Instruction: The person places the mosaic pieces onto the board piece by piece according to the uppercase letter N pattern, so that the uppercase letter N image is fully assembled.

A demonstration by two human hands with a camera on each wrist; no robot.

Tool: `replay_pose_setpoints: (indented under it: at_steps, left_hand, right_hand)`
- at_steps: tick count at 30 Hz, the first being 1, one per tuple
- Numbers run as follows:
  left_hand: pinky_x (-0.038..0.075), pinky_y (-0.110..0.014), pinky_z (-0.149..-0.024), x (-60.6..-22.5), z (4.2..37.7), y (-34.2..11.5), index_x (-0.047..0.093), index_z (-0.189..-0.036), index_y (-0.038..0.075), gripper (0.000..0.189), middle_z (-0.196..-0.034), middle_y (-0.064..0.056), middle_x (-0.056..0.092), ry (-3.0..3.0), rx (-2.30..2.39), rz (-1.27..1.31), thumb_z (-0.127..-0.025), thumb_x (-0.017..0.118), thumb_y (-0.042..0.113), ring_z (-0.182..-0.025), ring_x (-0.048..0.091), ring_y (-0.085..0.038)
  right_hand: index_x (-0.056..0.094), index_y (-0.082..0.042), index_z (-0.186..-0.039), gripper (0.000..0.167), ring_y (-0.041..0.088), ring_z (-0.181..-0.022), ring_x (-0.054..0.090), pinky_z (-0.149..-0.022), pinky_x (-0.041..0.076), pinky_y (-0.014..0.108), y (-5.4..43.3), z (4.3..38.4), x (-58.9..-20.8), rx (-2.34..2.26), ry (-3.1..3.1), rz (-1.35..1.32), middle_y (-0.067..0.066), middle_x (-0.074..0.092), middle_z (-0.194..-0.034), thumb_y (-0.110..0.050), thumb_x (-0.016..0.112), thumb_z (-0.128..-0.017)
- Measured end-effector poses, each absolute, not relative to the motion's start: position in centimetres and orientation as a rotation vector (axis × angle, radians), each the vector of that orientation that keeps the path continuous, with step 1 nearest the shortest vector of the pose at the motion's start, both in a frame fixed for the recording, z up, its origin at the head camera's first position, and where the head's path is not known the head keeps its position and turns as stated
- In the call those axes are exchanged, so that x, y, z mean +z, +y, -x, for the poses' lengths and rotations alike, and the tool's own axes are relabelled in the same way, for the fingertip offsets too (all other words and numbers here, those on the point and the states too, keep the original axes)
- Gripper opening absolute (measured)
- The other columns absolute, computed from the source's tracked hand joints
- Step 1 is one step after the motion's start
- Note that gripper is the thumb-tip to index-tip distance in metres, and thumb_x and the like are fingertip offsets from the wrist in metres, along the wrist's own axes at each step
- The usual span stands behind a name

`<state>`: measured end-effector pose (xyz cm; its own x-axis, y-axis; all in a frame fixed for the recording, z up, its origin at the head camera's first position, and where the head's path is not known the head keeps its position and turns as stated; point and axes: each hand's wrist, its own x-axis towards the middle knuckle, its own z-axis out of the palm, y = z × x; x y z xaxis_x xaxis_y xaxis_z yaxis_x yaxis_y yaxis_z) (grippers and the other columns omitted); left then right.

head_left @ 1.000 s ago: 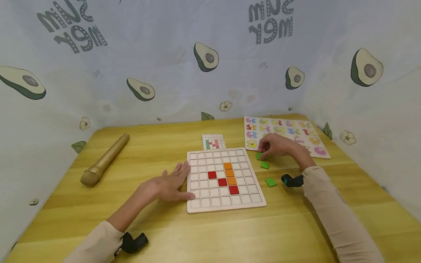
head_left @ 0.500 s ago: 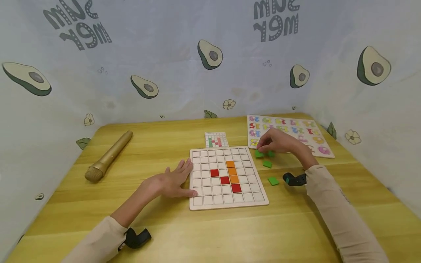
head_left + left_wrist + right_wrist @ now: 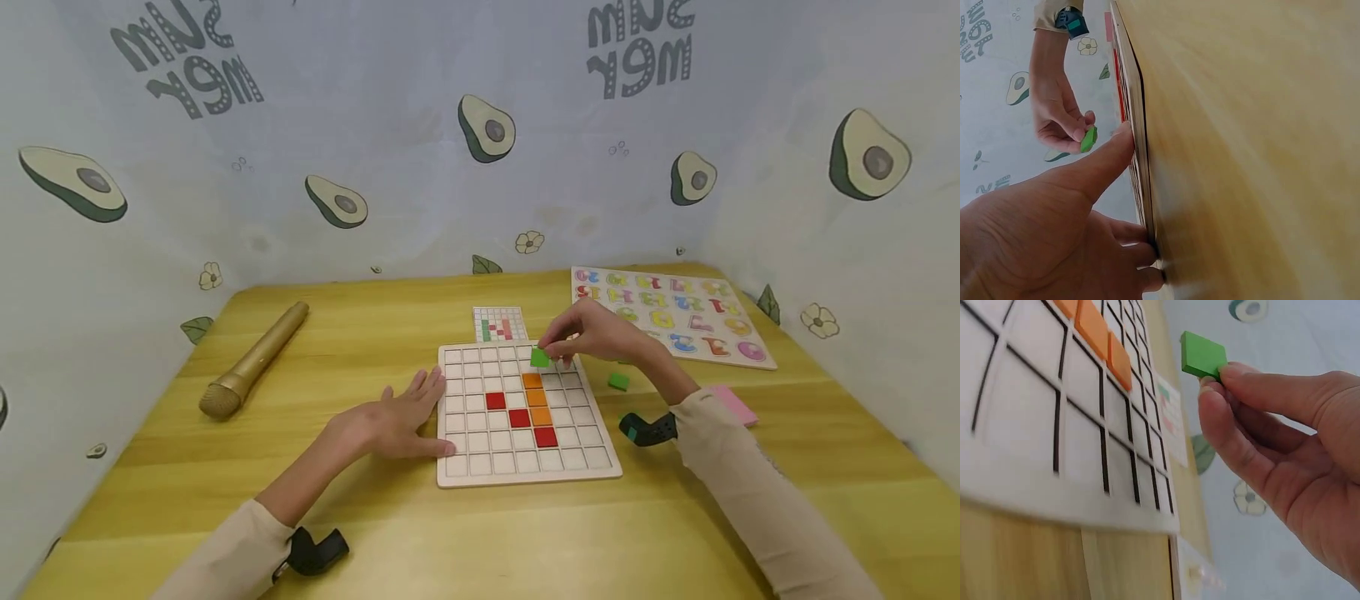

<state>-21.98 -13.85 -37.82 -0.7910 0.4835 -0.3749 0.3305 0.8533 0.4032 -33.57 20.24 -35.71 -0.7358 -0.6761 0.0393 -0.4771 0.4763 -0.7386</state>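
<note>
The left forearm [image 3: 309, 471] slants in over the near left part of the worktop [image 3: 480, 533], bare beyond its beige sleeve [image 3: 228, 546]. The left hand [image 3: 397, 423] is palm down, fingers [image 3: 426, 387] spread toward the far edge, thumb [image 3: 431, 448] stretched rightward. The right hand [image 3: 596, 332], nearer the far edge, bends over, fingertips [image 3: 1235, 372] curled in a pinch; the right sleeve [image 3: 750, 487] runs back toward the near right.
</note>
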Motion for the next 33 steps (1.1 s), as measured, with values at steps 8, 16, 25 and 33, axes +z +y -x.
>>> replay_pose_setpoints:
  at_steps: [8,16,25,33]
  left_hand:
    - [0.003,-0.070,-0.129,-37.4,22.0,-13.6,0.003,-0.172,0.000,0.107,-0.181,-0.015,-0.007,2.545,0.441,-0.606,-0.105,0.067,0.053,-0.167,-0.006,-0.034]
    - [-0.002,-0.073,-0.127,-40.0,23.9,-14.6,-0.003,-0.174,0.007,0.121,-0.181,-0.009,-0.015,2.535,0.453,-0.633,-0.097,0.062,0.074,-0.167,-0.014,-0.031]
    - [-0.002,-0.068,-0.129,-42.0,25.1,-15.2,-0.004,-0.174,0.015,0.131,-0.180,-0.001,-0.017,2.547,0.429,-0.614,-0.086,0.057,0.090,-0.166,-0.016,-0.022]
    - [-0.002,-0.066,-0.130,-41.9,25.3,-15.1,-0.004,-0.175,0.016,0.126,-0.180,0.001,-0.016,2.560,0.402,-0.608,-0.090,0.062,0.083,-0.166,-0.016,-0.021]
  right_hand:
    - [0.082,0.006,-0.103,0.009,0.029,-0.073,0.072,-0.075,0.065,0.036,17.0,32.9,-35.8,-1.186,2.401,1.008,0.017,0.079,-0.092,0.000,0.075,-0.100]
    - [0.083,0.003,-0.101,0.007,0.026,-0.071,0.071,-0.074,0.065,0.036,13.7,32.4,-36.3,-1.161,2.420,0.980,0.014,0.079,-0.087,-0.001,0.077,-0.099]
    - [0.083,0.001,-0.096,0.004,0.018,-0.063,0.063,-0.064,0.060,0.029,11.7,32.5,-37.3,-1.142,2.420,1.005,0.007,0.076,-0.082,0.000,0.079,-0.097]
    - [0.083,-0.001,-0.095,0.005,0.015,-0.064,0.061,-0.065,0.054,0.024,11.1,32.6,-38.0,-1.095,2.460,1.064,0.004,0.076,-0.082,-0.003,0.079,-0.098]
